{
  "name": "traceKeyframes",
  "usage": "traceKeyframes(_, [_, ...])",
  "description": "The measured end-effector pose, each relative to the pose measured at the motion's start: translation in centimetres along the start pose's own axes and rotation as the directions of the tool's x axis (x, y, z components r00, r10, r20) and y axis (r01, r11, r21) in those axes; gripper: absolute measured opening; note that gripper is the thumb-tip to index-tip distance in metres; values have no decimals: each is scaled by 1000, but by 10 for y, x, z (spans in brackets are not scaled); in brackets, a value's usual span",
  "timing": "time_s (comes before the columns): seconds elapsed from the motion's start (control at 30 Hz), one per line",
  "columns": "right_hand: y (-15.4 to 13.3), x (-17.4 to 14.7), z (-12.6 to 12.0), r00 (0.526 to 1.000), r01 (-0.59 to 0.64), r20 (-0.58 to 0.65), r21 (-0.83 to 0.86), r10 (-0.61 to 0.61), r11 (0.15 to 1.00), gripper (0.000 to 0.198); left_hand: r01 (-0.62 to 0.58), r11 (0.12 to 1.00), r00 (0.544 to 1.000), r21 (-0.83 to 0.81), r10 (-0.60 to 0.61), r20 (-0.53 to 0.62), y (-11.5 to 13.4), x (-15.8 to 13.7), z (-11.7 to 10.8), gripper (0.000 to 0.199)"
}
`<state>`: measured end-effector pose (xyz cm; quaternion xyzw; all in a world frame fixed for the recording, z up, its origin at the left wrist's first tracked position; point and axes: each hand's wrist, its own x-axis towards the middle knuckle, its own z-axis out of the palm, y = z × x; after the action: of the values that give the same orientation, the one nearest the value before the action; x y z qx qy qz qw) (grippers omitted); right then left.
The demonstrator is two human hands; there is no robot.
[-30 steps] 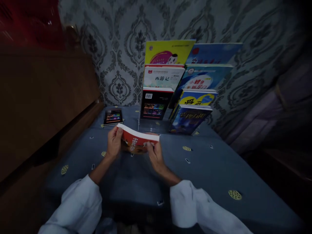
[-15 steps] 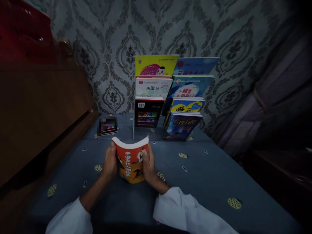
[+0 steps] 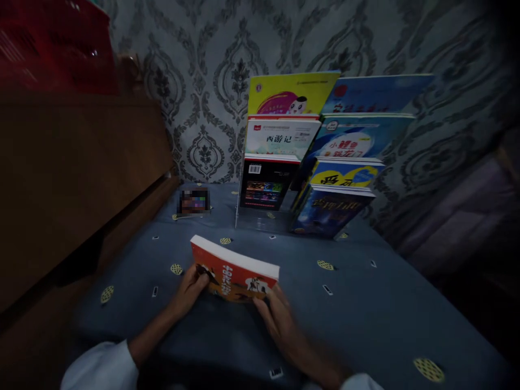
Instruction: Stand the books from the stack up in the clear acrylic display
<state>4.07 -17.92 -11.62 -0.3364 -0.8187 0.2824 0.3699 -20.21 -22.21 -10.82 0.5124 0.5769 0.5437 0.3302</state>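
Between my two hands is a thick paperback book (image 3: 233, 279) with a red and orange cover and white Chinese lettering. Its white page edge faces up and away from me, and the cover tilts toward me. My left hand (image 3: 194, 287) grips the left edge, thumb on the cover. At the lower right corner, my right hand (image 3: 278, 314) holds the book with its thumb in front; the other fingers are mostly hidden behind it. Beyond the book, a clear stand (image 3: 260, 221) carries several books, among them a black one (image 3: 264, 184) and a dark blue one (image 3: 331, 211).
A small dark pixelated item (image 3: 194, 201) lies at the back left of the blue patterned cloth (image 3: 300, 330). A wooden cabinet (image 3: 81, 179) borders the left side, with a red bag (image 3: 57, 49) on top. Patterned wallpaper rises behind; a curtain (image 3: 455, 206) hangs at right.
The book has gone from bowed and upright to nearly flat and tilted back, its right side lower. My right hand has moved right and down. The whole view has shifted and come closer.
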Motion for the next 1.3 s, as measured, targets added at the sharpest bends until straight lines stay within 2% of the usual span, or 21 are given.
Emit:
traceKeyframes(0.1, [-14,-2,-10,999,8,38,34,-9,999,29,-48,978,998,201,40,44,12,-13,-15,47])
traceKeyframes(0.2, [-23,-2,-12,1000,-26,13,97,25,995,30,-109,910,991,401,70,110,31,-19,-27,34])
traceKeyframes(0.3, [-24,1,-12,995,-95,-11,158,98,983,32,-144,886,984,440,82,157,50,-16,-27,30])
traceKeyframes(0.4, [-20,10,-16,988,-135,-42,201,146,970,36,-141,893,983,427,76,166,64,-4,-18,30])
traceKeyframes(0.47, [-15,23,-25,988,-112,-78,214,131,971,38,-170,883,978,437,95,188,72,12,-10,29])
traceKeyframes(0.53, [-10,43,-39,991,-52,-109,195,74,979,37,-264,853,959,451,183,215,82,36,-3,29])
traceKeyframes(0.6, [-5,70,-59,985,26,-173,105,-7,994,37,-407,796,913,448,346,213,96,66,4,31])
traceKeyframes(0.67, [0,101,-80,963,121,-240,-20,-122,992,36,-531,723,845,441,490,214,110,100,12,36])
traceKeyframes(0.73, [5,131,-99,920,206,-313,-121,-234,971,37,-644,630,755,435,613,230,123,134,20,42])
traceKeyframes(0.8, [12,154,-111,886,249,-356,-175,-297,953,40,-699,562,698,443,671,250,128,162,28,47])
traceKeyframes(0.87, [22,168,-117,880,262,-356,-190,-315,946,41,-718,536,677,444,686,266,126,182,35,51])
traceKeyframes(1.03, [51,174,-112,911,224,-324,-135,-257,965,35,-713,567,691,411,667,279,103,205,49,54])
traceKeyframes(1.2, [72,173,-103,942,155,-289,-80,-171,985,32,-660,635,750,401,581,316,81,212,54,50])
traceKeyframes(1.3, [79,174,-98,956,125,-253,-94,-145,988,28,-637,666,771,388,546,328,72,214,54,45])
